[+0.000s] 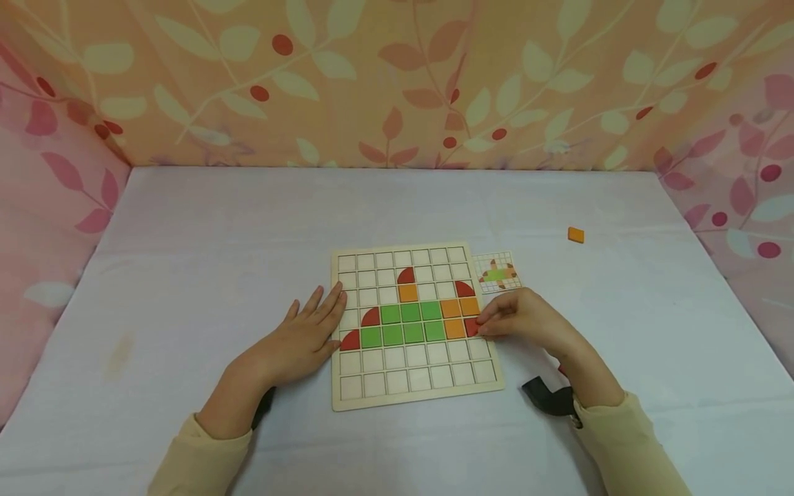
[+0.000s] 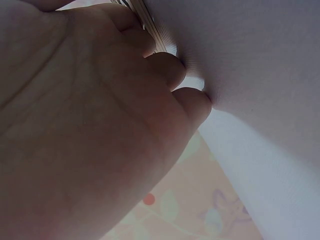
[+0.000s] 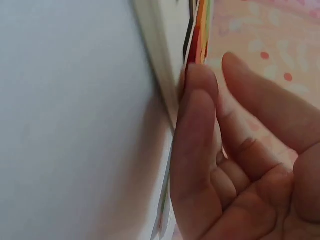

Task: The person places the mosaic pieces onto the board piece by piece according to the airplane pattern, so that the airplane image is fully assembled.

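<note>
A pale wooden grid board (image 1: pixel 418 396) lies on the white-covered table, with red, green and orange tiles set in its cells. Fingers spread, my left hand (image 1: pixel 300 341) rests at the board's left edge; in the left wrist view its palm (image 2: pixel 90 110) fills much of the frame. At the board's right edge, the thumb and fingertip of my right hand (image 1: pixel 521 317) pinch a red tile (image 1: pixel 471 326) in the end cell beside an orange tile (image 1: pixel 455 328). The right wrist view shows these fingers (image 3: pixel 195 140) close together at the red tile, which they partly hide.
A small pattern card (image 1: pixel 496 272) lies against the board's right side, showing a similar coloured figure. One orange tile (image 1: pixel 575 235) lies farther back on the right. Something red (image 1: pixel 563 370) is mostly hidden by the right wrist. Flowered cloth (image 1: pixel 397 83) hangs behind the table.
</note>
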A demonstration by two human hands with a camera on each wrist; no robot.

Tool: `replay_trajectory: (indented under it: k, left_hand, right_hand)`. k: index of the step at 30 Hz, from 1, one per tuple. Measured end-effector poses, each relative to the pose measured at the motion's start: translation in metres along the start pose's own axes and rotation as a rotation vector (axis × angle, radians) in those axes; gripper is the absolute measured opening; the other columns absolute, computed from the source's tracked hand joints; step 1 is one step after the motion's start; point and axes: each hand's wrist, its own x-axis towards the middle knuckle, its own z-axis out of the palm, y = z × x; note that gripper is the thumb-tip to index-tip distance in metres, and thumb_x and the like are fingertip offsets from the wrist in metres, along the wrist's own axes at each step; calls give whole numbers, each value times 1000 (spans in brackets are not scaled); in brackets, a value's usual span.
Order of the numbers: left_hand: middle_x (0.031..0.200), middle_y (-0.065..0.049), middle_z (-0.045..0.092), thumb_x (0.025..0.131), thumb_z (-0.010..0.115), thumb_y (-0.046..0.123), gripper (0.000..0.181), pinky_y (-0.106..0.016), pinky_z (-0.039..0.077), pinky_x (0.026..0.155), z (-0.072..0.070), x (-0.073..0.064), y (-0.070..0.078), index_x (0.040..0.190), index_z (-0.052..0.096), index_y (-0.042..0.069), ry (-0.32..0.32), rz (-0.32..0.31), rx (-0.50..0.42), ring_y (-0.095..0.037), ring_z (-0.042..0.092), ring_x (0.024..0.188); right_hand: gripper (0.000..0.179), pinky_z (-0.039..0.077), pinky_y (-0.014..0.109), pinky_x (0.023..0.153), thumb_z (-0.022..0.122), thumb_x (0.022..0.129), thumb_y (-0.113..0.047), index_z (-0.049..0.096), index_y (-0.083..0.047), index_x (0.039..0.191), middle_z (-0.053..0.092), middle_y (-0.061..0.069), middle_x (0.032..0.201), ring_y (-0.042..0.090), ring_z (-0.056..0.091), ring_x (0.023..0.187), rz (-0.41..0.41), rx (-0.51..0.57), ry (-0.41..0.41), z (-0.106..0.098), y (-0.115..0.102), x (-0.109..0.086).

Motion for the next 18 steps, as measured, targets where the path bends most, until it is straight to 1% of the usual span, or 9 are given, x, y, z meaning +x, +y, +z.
replay_trajectory:
  k: [2,4,6,9,12,14,18]
  left_hand:
    - [158,-13,1,98,48,18,65,-62,4,109,0,0,0,149,13,-1,-1,-1,-1,-38,-2,142]
    - [158,-12,1,98,48,19,66,-62,4,109,0,0,0,150,13,-1,-2,-1,-4,-38,-2,142]
    - [158,-12,0,98,48,19,66,-62,3,109,1,0,0,150,12,0,-4,-4,-8,-37,-3,142]
    - [158,-11,0,98,48,19,66,-62,3,109,1,0,-1,150,12,0,-5,-6,-9,-37,-3,142]
    - [158,-11,-1,98,48,19,66,-61,3,109,1,1,-2,150,12,0,-7,-7,-4,-37,-3,142]
    - [158,-11,-2,98,48,19,66,-61,3,109,1,1,-2,150,11,0,-9,-6,-5,-37,-4,142]
    - [158,-11,-2,98,47,19,66,-61,3,109,1,2,-2,150,11,0,-9,-4,-8,-37,-4,142]
  right_hand:
    - [16,54,25,69,73,80,-8,71,3,91,71,8,85,15,67,74,-18,25,-33,0,1,-1]
    - [17,54,25,71,74,80,-10,71,3,92,71,8,86,15,67,76,-24,23,-37,-1,1,-2]
    - [18,53,25,72,74,80,-12,71,1,93,71,7,86,16,67,78,-4,20,-21,-4,3,-5]
    - [19,52,25,72,75,80,-16,71,-1,92,70,6,83,16,65,78,26,-7,26,-12,7,-12]
    - [20,52,25,71,75,81,-16,70,-1,92,69,7,82,16,64,77,38,-36,62,-23,14,-21]
    - [21,51,25,69,74,81,-16,69,1,93,68,8,83,16,63,76,45,-58,79,-32,21,-31]
    - [22,51,24,68,72,83,-16,68,2,96,67,8,85,14,61,75,83,-92,83,-48,33,-51]
